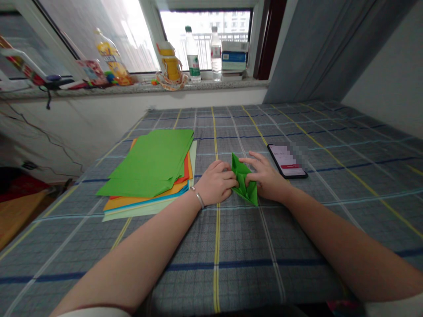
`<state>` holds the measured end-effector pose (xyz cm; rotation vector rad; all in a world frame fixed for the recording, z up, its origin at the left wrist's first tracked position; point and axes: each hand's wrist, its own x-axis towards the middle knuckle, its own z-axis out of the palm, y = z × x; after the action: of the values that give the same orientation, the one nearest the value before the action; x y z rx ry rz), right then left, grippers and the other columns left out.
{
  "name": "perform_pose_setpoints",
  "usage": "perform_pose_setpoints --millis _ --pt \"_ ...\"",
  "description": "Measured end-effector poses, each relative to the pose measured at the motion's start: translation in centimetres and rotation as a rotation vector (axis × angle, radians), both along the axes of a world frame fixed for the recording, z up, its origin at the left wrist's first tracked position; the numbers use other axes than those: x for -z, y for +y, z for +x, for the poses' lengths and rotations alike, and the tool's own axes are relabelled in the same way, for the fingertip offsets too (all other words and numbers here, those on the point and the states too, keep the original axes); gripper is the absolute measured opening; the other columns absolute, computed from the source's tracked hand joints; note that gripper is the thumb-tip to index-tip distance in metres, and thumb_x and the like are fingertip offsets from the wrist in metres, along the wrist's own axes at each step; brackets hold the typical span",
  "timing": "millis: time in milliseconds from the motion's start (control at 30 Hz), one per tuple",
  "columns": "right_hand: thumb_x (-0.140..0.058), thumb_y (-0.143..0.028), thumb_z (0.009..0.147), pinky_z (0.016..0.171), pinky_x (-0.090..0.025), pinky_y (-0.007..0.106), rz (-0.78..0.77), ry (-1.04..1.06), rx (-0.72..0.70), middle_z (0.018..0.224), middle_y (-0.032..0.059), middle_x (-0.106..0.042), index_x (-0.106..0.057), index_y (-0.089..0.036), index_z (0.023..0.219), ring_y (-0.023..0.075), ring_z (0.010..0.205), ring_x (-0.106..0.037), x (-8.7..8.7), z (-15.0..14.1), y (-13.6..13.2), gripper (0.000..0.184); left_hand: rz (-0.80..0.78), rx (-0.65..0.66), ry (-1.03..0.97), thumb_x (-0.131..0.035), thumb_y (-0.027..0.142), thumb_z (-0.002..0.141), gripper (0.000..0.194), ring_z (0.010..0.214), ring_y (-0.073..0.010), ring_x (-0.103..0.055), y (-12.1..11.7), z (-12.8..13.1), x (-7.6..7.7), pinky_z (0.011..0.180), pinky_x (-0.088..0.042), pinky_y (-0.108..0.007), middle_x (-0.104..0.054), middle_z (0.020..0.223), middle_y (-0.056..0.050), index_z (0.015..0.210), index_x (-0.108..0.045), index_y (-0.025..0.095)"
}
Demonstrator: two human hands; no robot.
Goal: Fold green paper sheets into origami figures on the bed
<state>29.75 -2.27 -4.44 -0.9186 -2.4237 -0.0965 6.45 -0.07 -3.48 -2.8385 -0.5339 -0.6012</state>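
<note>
Between my two hands is a small piece of folded green paper [247,190], with pointed corners and several creases, on the plaid cloth. My left hand [218,181] grips its left edge, fingers curled and some fingertips hidden behind the paper. On the other side, my right hand [264,176] holds the right part, with the thumb and fingers bent around it. A silver bracelet [197,197] circles my left wrist. Left of my left hand lies a stack of coloured paper, green sheets [155,160] on top, with orange, yellow, blue and pale green edges showing beneath.
A phone [287,162] with its screen lit lies beyond my right hand. The plaid cloth [185,277] covers the whole surface. On the windowsill stand two clear bottles, a yellow drinking bottle [171,66], a juice bottle [114,59] and boxes [234,57]. A grey curtain [307,48] hangs right.
</note>
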Motion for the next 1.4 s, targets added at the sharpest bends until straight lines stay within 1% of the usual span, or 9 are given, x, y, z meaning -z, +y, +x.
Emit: perform_pose_setpoints --millis 100,333,533,633,767,933,1200,1300,1400 --pt "-0.062 -0.009 0.074 0.11 -0.029 0.054 0.008 -0.019 0.012 0.142 0.0029 -0.043 -0.068 -0.022 0.073 0.0313 0.139 -0.022 -0.1 -0.1 -0.1 0.015 -0.007 -0.003 0.002 -0.057 0.02 0.079 0.014 0.103 -0.0239 -0.046 0.0 0.1 0.0 0.096 -0.034 -0.043 -0.066 0.09 -0.002 0.087 -0.069 0.024" --pt "-0.061 -0.004 0.067 0.11 -0.028 0.056 0.014 -0.037 0.0 0.149 0.0 -0.033 -0.067 -0.021 0.067 0.034 0.141 -0.017 -0.4 -0.3 -0.4 0.017 0.042 -0.011 -0.03 -0.059 0.019 0.077 0.009 0.101 -0.0229 -0.045 0.1 0.1 0.0 0.094 -0.035 -0.041 -0.061 0.092 -0.003 0.078 -0.068 0.023" --pt "-0.061 -0.004 0.068 0.109 -0.03 0.056 0.024 -0.058 -0.001 0.148 0.0004 -0.036 -0.066 -0.021 0.064 0.0343 0.141 -0.015 -0.6 -0.2 -0.4 0.018 0.041 -0.011 -0.029 -0.06 0.019 0.075 0.008 0.101 -0.0223 -0.045 0.1 0.0 0.0 0.093 -0.035 -0.04 -0.062 0.095 -0.002 0.076 -0.067 0.023" --pt "-0.062 -0.007 0.072 0.11 -0.03 0.055 0.033 -0.068 0.01 0.146 0.0008 -0.04 -0.066 -0.021 0.064 0.0336 0.14 -0.017 -0.6 -0.3 -0.5 0.016 0.035 0.003 -0.021 -0.059 0.018 0.077 0.009 0.103 -0.0223 -0.045 0.1 -0.1 0.0 0.096 -0.033 -0.041 -0.065 0.093 -0.001 0.077 -0.067 0.022" --pt "-0.06 -0.011 0.078 0.109 -0.033 0.054 0.048 -0.084 0.025 0.141 0.0026 -0.046 -0.067 -0.022 0.071 0.0315 0.14 -0.022 -0.5 -0.3 -0.5 0.015 0.016 -0.007 -0.018 -0.056 0.017 0.079 0.012 0.104 -0.0218 -0.047 0.1 -0.1 -0.1 0.099 -0.032 -0.041 -0.068 0.086 -0.001 0.083 -0.067 0.022" --pt "-0.058 -0.008 0.079 0.106 -0.038 0.052 0.053 -0.105 0.036 0.132 0.0051 -0.055 -0.068 -0.023 0.079 0.0302 0.138 -0.027 -0.4 -0.2 -0.3 0.018 0.006 0.009 -0.028 -0.056 0.018 0.082 0.014 0.103 -0.0227 -0.047 0.2 -0.2 -0.1 0.098 -0.034 -0.043 -0.068 0.088 0.0 0.083 -0.069 0.024" --pt "-0.06 -0.006 0.07 0.111 -0.03 0.054 0.041 -0.11 0.0 0.144 0.0014 -0.043 -0.068 -0.021 0.069 0.0335 0.139 -0.023 -1.1 -0.2 -0.5 0.018 0.009 0.025 -0.027 -0.057 0.017 0.078 0.014 0.107 -0.0227 -0.045 0.3 0.0 0.0 0.1 -0.035 -0.044 -0.065 0.093 -0.002 0.077 -0.069 0.024" --pt "-0.059 -0.004 0.069 0.111 -0.029 0.054 0.047 -0.109 -0.012 0.143 0.0002 -0.044 -0.067 -0.022 0.065 0.0332 0.139 -0.023 -1.0 -0.2 -0.4 0.019 0.004 0.028 -0.028 -0.057 0.015 0.077 0.014 0.107 -0.0231 -0.045 0.2 0.0 0.0 0.101 -0.035 -0.045 -0.066 0.09 -0.002 0.075 -0.068 0.023" --pt "-0.058 -0.003 0.069 0.11 -0.031 0.054 0.05 -0.108 -0.015 0.14 0.0007 -0.047 -0.067 -0.022 0.067 0.0326 0.138 -0.025 -0.9 0.0 -0.3 0.021 -0.007 0.021 -0.022 -0.056 0.014 0.077 0.015 0.11 -0.0234 -0.046 0.1 -0.1 -0.1 0.107 -0.03 -0.048 -0.067 0.086 0.0 0.078 -0.068 0.023"
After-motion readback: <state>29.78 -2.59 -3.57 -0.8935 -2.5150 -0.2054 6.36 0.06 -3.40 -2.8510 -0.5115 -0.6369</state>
